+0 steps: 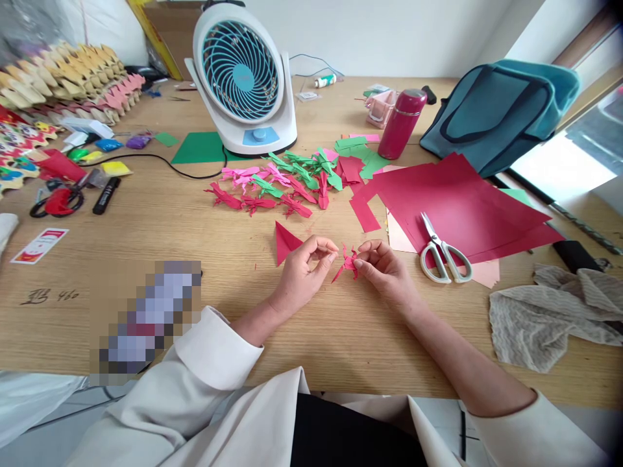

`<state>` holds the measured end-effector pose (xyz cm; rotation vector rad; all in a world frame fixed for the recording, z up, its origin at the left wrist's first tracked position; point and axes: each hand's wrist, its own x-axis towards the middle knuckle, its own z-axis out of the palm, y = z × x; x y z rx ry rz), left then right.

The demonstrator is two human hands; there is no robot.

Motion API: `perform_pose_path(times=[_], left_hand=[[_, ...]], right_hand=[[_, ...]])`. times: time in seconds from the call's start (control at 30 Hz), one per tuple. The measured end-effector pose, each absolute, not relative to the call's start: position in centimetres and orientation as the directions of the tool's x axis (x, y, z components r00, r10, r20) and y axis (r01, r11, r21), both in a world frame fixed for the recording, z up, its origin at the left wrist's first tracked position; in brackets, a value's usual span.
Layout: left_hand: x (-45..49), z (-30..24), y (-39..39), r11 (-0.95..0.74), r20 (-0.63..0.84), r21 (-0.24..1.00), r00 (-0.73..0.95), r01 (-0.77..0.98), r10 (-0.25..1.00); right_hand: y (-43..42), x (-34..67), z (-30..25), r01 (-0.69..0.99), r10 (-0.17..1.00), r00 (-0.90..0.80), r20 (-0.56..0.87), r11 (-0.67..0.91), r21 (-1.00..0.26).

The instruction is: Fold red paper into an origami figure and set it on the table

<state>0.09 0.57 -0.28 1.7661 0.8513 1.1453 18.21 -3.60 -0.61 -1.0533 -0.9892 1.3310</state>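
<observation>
My right hand [384, 269] pinches a small red folded-paper figure [348, 263] with several thin legs, held low above the wooden table. Just left of it, my left hand [309, 269] has thumb and forefinger drawn together; anything between those tips is too small to make out. A red folded-paper triangle [286, 243] lies behind my left hand, partly covered by it. Farther back is a cluster of finished-looking folded-paper figures in red, pink and green [302, 170]. White-handled scissors [440, 250] rest to the right of my right hand.
Large red paper sheets [457, 207] spread at the right, beside a red flask [402, 123] and a teal bag [496, 117]. A white fan [243, 78] stands at the back. Left are a black marker [106, 196] and a pixelated object [150, 318]; a crumpled cloth [549, 314] lies right.
</observation>
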Motion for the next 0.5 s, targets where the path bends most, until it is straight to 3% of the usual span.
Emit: perform_pose_path(times=[0.1,0.2,0.37,0.5], left_hand=[[-0.3,0.4,0.7,-0.717,0.601,0.657,0.412,0.233,0.685],[-0.6,1.0,0.9,-0.833,0.674,0.525,0.514,0.172,0.531],[-0.4,1.3,0.8,-0.773,0.587,0.627,0.592,0.099,0.552],[-0.3,1.4,0.6,-0.615,0.465,0.784,0.584,0.077,0.666]], right_hand=[[-3.6,18.6,-0.5,-0.315,0.995,0.008,-0.099,-0.092,-0.945],[-3.7,18.8,-0.2,-0.378,0.978,-0.055,-0.201,-0.207,-0.902],[-4.1,18.7,0.3,-0.362,0.929,-0.234,-0.287,-0.357,-0.861],[-4.2,18.5,0.4,-0.254,0.916,-0.304,-0.26,-0.341,-0.905]])
